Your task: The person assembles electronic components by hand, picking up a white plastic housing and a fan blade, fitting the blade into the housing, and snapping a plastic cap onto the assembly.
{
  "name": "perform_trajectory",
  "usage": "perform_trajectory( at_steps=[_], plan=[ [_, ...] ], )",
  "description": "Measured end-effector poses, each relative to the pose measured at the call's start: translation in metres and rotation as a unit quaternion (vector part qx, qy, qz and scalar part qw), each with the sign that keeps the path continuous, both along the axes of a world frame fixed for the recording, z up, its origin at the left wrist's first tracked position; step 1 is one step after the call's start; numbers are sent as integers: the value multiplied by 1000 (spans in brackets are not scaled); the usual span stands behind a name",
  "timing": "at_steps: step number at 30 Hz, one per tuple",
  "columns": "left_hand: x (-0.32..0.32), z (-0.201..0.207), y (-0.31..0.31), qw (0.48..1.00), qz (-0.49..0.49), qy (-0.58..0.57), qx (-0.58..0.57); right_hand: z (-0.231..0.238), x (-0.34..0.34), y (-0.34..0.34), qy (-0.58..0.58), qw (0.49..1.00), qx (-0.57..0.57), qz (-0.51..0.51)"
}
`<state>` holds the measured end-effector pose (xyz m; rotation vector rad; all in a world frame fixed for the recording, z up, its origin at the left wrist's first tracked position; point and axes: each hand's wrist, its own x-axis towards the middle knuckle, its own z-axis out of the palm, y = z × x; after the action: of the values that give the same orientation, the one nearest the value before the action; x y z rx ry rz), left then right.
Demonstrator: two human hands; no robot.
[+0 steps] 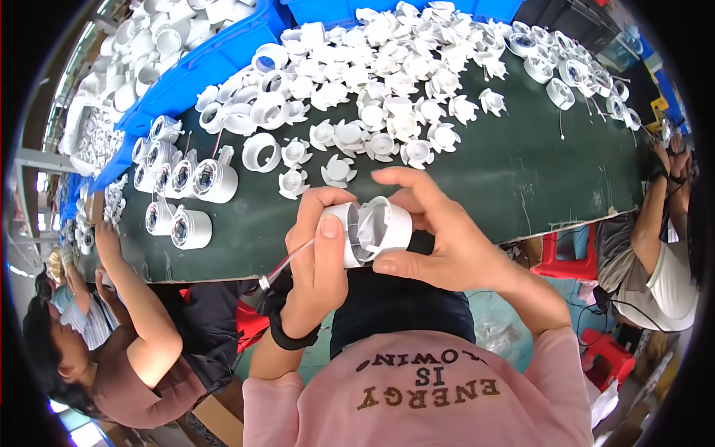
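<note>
Just beyond the table's near edge, my left hand (pixel 316 257) is closed on a white round fan housing (pixel 350 249), pinched between thumb and fingers. A thin red and white wire (pixel 287 261) trails from that hand, with a small plug at its end. My right hand (pixel 450 242) is curved around a white plastic ring (pixel 400 226), its thumb at the lower rim and its index finger raised. White fan blades (pixel 370 223) show between the ring and the housing. The two pieces meet or nearly meet; my fingers hide part of both.
Loose white impellers (pixel 402 97) are heaped on the green table (pixel 499 194), beside white rings (pixel 261 153). Assembled fan units (pixel 191 228) stand at left, wired rings (pixel 560 93) at far right. Blue bins (pixel 201 63) line the back. Co-workers (pixel 141 350) sit on both sides.
</note>
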<state>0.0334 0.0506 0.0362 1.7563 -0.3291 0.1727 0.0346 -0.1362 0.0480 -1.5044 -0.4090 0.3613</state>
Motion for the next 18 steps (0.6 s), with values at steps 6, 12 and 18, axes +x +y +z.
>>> perform_trajectory(
  at_steps=[6,12,18],
  plan=[
    [0,5,-13,999,4,-33,-17,4,-14,-10,-22,998,9,-64],
    [-4,5,-26,997,-48,-45,31,-4,-19,-11,-40,996,-6,-76],
    [-5,-5,-33,997,-43,-55,37,-21,-23,-10,-172,976,-49,-127]
  ],
)
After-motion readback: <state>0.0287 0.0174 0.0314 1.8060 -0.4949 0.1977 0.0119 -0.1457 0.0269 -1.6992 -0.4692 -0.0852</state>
